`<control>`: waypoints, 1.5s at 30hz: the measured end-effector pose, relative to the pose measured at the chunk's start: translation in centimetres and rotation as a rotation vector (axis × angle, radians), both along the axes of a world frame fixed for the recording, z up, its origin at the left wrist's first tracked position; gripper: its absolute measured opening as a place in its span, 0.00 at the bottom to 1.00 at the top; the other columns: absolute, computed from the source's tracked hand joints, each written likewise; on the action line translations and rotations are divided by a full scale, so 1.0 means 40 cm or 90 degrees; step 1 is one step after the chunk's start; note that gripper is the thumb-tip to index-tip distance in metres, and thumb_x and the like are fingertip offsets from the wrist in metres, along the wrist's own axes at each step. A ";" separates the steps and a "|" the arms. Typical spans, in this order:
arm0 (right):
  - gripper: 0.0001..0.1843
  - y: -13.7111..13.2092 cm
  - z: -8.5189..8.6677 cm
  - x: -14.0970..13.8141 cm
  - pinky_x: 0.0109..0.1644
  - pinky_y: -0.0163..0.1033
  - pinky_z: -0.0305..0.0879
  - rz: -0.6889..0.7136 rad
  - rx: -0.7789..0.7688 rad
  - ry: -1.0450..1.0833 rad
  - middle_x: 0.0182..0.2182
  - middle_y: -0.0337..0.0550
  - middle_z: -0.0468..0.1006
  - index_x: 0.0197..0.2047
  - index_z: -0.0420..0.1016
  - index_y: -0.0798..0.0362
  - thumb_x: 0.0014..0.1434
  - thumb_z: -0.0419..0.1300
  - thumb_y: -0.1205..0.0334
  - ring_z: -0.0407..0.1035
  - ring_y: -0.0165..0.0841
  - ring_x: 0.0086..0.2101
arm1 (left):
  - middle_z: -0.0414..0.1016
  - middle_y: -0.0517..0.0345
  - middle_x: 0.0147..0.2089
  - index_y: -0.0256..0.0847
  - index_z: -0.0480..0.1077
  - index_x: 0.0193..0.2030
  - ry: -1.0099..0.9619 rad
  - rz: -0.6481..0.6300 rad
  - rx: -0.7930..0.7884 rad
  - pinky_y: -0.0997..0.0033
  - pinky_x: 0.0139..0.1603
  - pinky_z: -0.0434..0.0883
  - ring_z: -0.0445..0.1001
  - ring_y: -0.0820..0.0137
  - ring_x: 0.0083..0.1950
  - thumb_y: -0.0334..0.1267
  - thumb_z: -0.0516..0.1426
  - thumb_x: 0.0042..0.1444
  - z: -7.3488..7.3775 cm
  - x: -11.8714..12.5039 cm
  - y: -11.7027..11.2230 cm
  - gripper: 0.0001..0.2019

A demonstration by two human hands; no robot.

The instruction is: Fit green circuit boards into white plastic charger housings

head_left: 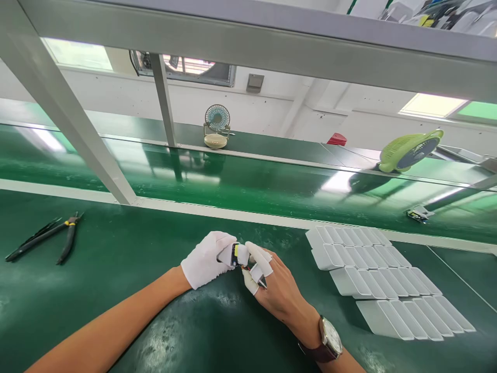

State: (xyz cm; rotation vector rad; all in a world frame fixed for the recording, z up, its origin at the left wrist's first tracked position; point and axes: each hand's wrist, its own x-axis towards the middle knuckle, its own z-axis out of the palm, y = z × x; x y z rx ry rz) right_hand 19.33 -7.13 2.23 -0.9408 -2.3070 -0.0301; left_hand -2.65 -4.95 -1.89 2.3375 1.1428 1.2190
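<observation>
Left hand (pixel 204 258), gloved, and right hand (pixel 272 285), with finger cots, both clamp a small component (pixel 237 255) at the green bench's (pixel 116 311) near-edge centre. White housings (pixel 384 280) lie right; pliers (pixel 68 235) far left.

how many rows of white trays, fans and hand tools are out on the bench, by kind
rows of white trays: 4
fans, one blue and one green: 2
hand tools, black pliers and tweezers: 2
small part held between left hand and right hand: 1
total: 9
</observation>
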 end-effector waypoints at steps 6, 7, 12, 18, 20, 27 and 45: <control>0.34 0.000 -0.009 0.001 0.54 0.51 0.76 0.000 -0.005 0.006 0.50 0.53 0.79 0.74 0.47 0.51 0.69 0.53 0.66 0.75 0.44 0.51 | 0.73 0.48 0.54 0.46 0.65 0.59 0.001 0.005 -0.015 0.57 0.52 0.77 0.75 0.60 0.54 0.30 0.65 0.51 -0.002 -0.001 0.001 0.28; 0.34 0.001 -0.012 0.001 0.54 0.51 0.77 -0.001 -0.009 0.008 0.51 0.53 0.79 0.74 0.47 0.51 0.68 0.53 0.66 0.74 0.45 0.52 | 0.73 0.48 0.54 0.46 0.65 0.58 0.002 0.005 -0.015 0.57 0.51 0.77 0.75 0.60 0.53 0.31 0.65 0.52 0.001 0.000 0.002 0.27; 0.36 0.003 -0.026 -0.003 0.52 0.48 0.77 -0.001 -0.051 0.018 0.50 0.52 0.80 0.74 0.49 0.52 0.67 0.56 0.65 0.75 0.43 0.51 | 0.75 0.51 0.48 0.45 0.67 0.54 -0.002 -0.007 0.016 0.59 0.47 0.77 0.76 0.62 0.48 0.30 0.63 0.52 0.029 0.010 0.005 0.22; 0.35 -0.006 -0.025 -0.008 0.45 0.46 0.79 -0.051 -0.120 0.093 0.45 0.49 0.81 0.72 0.54 0.48 0.65 0.61 0.57 0.78 0.41 0.42 | 0.76 0.51 0.48 0.45 0.70 0.52 0.022 -0.022 -0.057 0.58 0.47 0.76 0.76 0.59 0.49 0.35 0.67 0.48 0.030 0.010 0.001 0.23; 0.35 -0.005 -0.018 -0.001 0.45 0.47 0.79 -0.049 -0.151 0.133 0.43 0.48 0.80 0.70 0.56 0.48 0.65 0.63 0.53 0.78 0.41 0.40 | 0.77 0.53 0.46 0.47 0.73 0.50 0.031 -0.027 -0.101 0.57 0.49 0.75 0.75 0.59 0.49 0.35 0.66 0.49 0.020 0.003 0.001 0.20; 0.20 0.015 -0.022 0.004 0.54 0.48 0.76 0.020 -0.130 0.142 0.51 0.51 0.75 0.64 0.67 0.45 0.70 0.54 0.62 0.74 0.40 0.50 | 0.78 0.57 0.43 0.46 0.76 0.51 -0.079 0.022 -0.387 0.67 0.39 0.74 0.73 0.69 0.36 0.40 0.61 0.56 0.030 -0.014 0.005 0.16; 0.26 0.022 -0.047 -0.015 0.58 0.48 0.75 0.082 -0.135 0.150 0.57 0.51 0.71 0.66 0.65 0.41 0.68 0.56 0.69 0.72 0.39 0.55 | 0.81 0.52 0.48 0.40 0.77 0.47 -0.225 -0.077 -0.537 0.60 0.54 0.75 0.78 0.61 0.50 0.45 0.60 0.59 0.070 -0.011 0.011 0.14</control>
